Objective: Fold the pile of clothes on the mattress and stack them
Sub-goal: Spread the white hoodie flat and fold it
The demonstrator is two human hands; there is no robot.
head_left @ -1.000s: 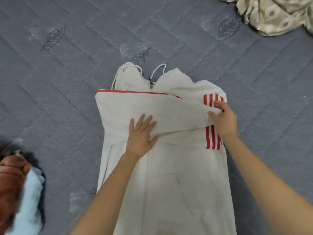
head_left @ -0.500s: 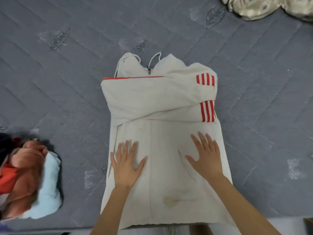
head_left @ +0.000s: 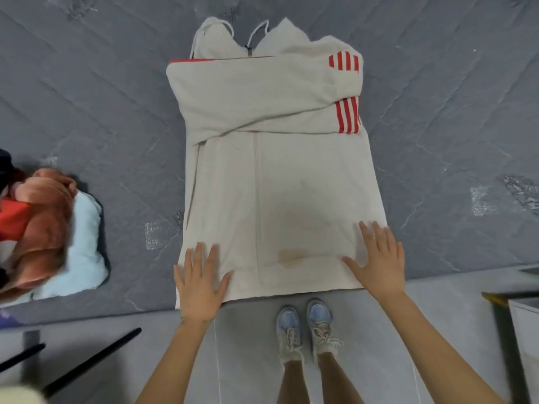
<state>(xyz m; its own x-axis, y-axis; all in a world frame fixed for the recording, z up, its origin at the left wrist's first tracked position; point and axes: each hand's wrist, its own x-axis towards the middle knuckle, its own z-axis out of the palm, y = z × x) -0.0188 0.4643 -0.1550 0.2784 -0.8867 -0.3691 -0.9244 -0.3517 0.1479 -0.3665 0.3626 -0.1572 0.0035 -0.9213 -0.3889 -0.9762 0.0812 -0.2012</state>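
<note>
A white zip hoodie [head_left: 274, 176] with red stripes lies flat on the grey quilted mattress [head_left: 102, 106], both sleeves folded across its chest. A brownish stain shows near its hem. My left hand [head_left: 199, 282] presses flat on the hem's left corner, fingers spread. Flat on the hem's right corner lies my right hand [head_left: 379, 260], its fingers straight too. A stack of folded clothes [head_left: 43, 228] in orange, red and pale blue sits at the left edge of the mattress.
The mattress front edge runs just below the hoodie's hem, with grey floor beyond. My shoes [head_left: 304, 328] stand on the floor there. Black rods [head_left: 90, 363] lie at lower left and a furniture corner [head_left: 519, 313] at lower right.
Both hands have slid down the hoodie from the folded sleeves to its hem corners. The view has tilted down, bringing the floor and my shoes into sight.
</note>
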